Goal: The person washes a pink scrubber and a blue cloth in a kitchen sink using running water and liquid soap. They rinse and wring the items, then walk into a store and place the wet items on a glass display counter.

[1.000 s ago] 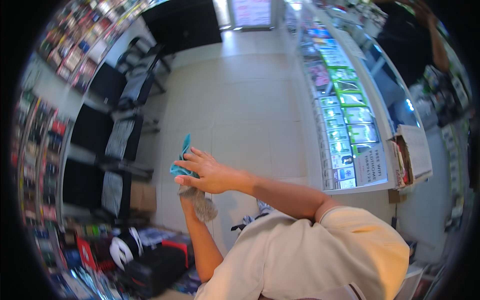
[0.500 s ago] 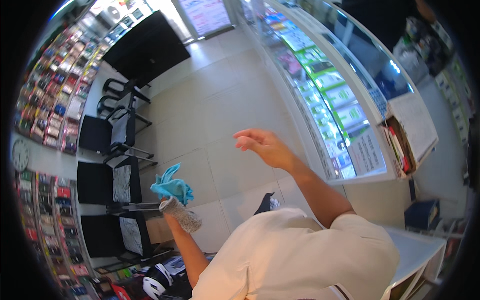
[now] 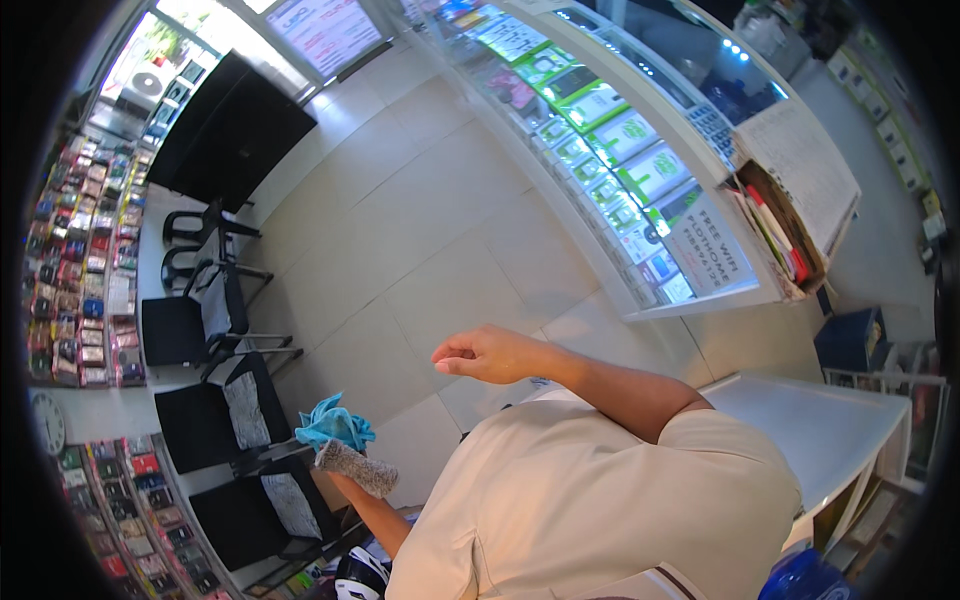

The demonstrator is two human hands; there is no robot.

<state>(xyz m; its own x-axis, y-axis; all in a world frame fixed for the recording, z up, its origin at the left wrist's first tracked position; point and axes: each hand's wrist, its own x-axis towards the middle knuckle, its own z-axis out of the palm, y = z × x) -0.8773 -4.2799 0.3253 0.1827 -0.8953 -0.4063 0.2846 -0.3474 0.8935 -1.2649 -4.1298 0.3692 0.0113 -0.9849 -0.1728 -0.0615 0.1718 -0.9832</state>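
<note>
My left hand (image 3: 322,448), mostly hidden by what it carries, is closed around a crumpled turquoise cloth (image 3: 334,424). A grey fuzzy cloth (image 3: 356,469) lies across the same hand and wrist. Both cloths are held out to my left, beside the row of chairs. In front of my body, my right hand (image 3: 488,354) hangs in the air with its fingers loosely bent and a gap by the thumb. It holds nothing and touches nothing.
Black chairs (image 3: 200,430) line the left wall below racks of small packages (image 3: 85,270). A lit glass display counter (image 3: 610,150) runs along the right, with a box of papers (image 3: 775,225) at its end. A white table (image 3: 810,425) stands at my right. A helmet (image 3: 360,577) lies lower left.
My view has turned, and the counter and chairs have shifted leftward. My right hand has drawn back nearer my body, its fingers more bent. The left hand still holds the cloths.
</note>
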